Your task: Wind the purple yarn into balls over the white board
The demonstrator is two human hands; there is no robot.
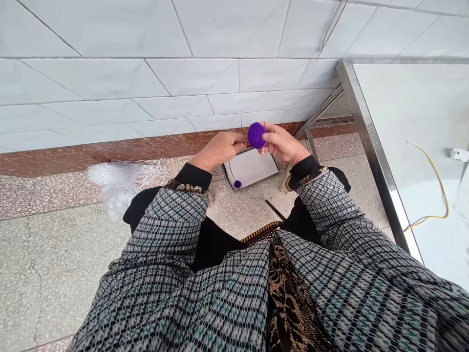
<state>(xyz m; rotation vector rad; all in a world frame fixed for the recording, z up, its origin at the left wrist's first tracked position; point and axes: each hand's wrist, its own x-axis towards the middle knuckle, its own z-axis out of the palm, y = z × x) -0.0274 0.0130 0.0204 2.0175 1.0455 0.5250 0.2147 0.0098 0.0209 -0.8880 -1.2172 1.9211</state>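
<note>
A purple ball of yarn (256, 135) is held up in the fingers of my right hand (279, 143). Just left of the ball, my left hand (223, 147) has its thumb and fingertips pinched together on a purple yarn strand, too thin to make out fully at the fingertips. Below both hands, a shallow box with a white inside (252, 168) lies on the floor. A smaller purple yarn ball (237, 184) rests at its near left corner, with a dark strand running up from it toward my left hand.
On the floor to the left sits a clear plastic bag (119, 186) with white cord spilling out. A metal-framed table (370, 132) stands at the right, with a yellow cord (439, 178) on it. The tiled wall (198, 78) rises ahead. A dark stick (274, 209) lies between my legs.
</note>
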